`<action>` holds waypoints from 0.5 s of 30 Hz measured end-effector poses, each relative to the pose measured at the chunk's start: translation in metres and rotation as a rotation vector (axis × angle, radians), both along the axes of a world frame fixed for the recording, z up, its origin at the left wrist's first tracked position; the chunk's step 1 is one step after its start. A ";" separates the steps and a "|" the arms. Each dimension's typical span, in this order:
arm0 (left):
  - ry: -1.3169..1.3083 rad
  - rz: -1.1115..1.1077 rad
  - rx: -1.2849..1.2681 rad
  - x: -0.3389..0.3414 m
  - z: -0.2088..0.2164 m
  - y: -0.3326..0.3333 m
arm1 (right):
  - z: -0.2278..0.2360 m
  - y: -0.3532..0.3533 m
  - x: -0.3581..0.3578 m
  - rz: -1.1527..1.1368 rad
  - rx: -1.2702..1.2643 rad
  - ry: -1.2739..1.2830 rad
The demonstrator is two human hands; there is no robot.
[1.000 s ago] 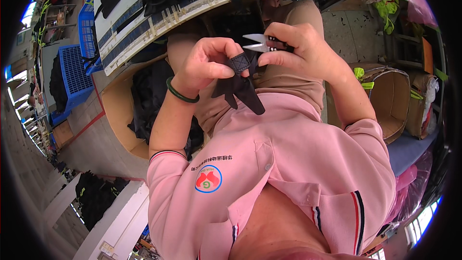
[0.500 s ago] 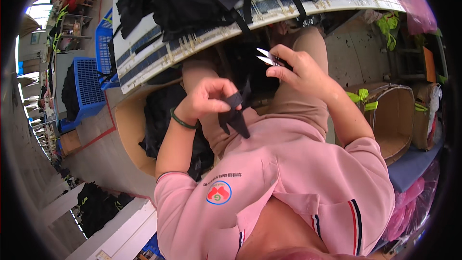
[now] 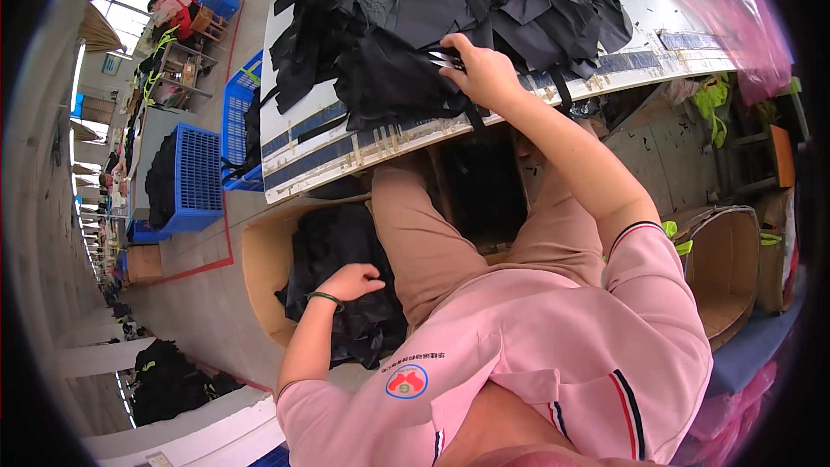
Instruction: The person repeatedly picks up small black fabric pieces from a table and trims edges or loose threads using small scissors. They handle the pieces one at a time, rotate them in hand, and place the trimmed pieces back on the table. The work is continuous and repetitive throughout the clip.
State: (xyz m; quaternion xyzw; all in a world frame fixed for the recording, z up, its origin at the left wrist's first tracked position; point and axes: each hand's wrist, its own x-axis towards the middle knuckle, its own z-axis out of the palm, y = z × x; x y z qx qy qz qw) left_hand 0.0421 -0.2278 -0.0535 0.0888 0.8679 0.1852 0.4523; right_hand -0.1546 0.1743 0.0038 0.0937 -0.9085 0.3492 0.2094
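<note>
My right hand reaches over the table's front edge to a heap of black fabric pieces. In its fingers are small silver thread snips, their blades against the dark cloth and partly hidden by the hand. My left hand is down over a cardboard box at my left side. Its fingers are loosely bent and apart, with nothing seen in them. Under it lie more black fabric pieces, filling the box.
The white table has worn tape along its edge. Blue plastic crates stand at the left on the floor. An open cardboard box is at my right, with pink plastic sheeting over the table's right end. Dark material lies between my legs.
My left hand has gone down and back to the box, and the black fabric piece it held has left it. My right hand has moved up and forward over the heap with the snips.
</note>
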 end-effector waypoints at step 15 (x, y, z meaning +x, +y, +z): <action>0.625 0.591 1.080 -0.167 0.051 0.200 | 0.005 -0.013 0.045 0.162 -0.181 0.029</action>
